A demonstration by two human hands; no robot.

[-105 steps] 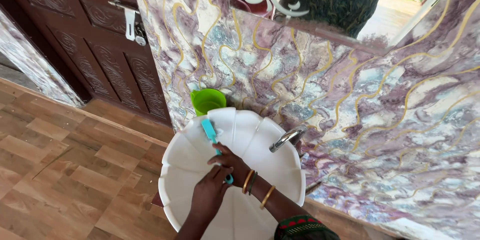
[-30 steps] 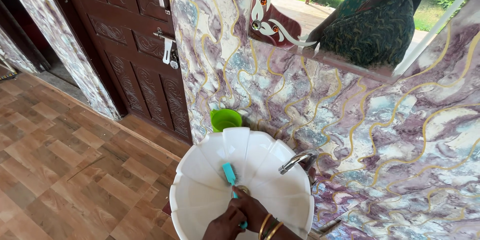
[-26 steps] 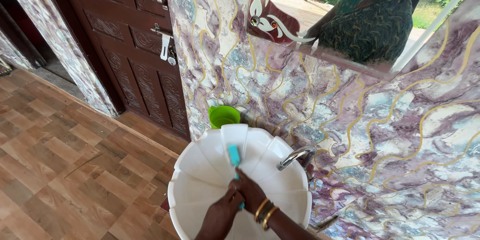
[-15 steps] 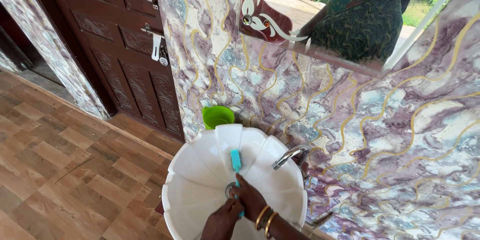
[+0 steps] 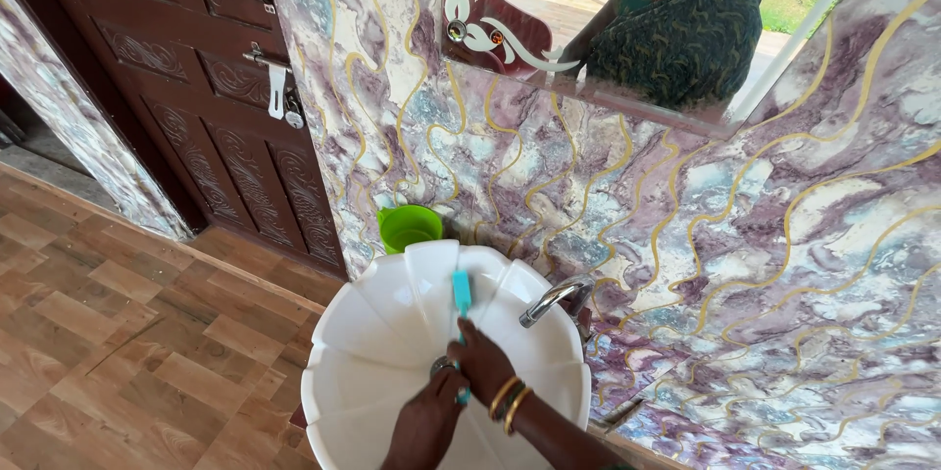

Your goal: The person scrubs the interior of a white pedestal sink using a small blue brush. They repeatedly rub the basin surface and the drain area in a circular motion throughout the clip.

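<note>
A white shell-shaped wash basin (image 5: 372, 318) stands against the marbled wall. My right hand (image 5: 482, 360), with gold bangles at the wrist, is shut on a teal brush (image 5: 461, 291). The brush head points at the basin's back rim and rests on the white surface. My left hand (image 5: 426, 423) lies lower in the bowl, its fingers reaching the metal drain ring (image 5: 440, 366) and holding nothing. A chrome tap (image 5: 555, 298) curves over the bowl just right of the brush.
A green plastic cup (image 5: 409, 226) sits behind the basin by the wall. A mirror (image 5: 637, 29) above shows a person in green patterned cloth. A dark carved wooden door (image 5: 196, 88) with a latch stands to the left. Wood-look floor tiles (image 5: 118, 333) spread out below.
The brush head has slid from the basin's left side, near the green cup, to the middle and up toward the back rim. My left hand has stayed by the drain.
</note>
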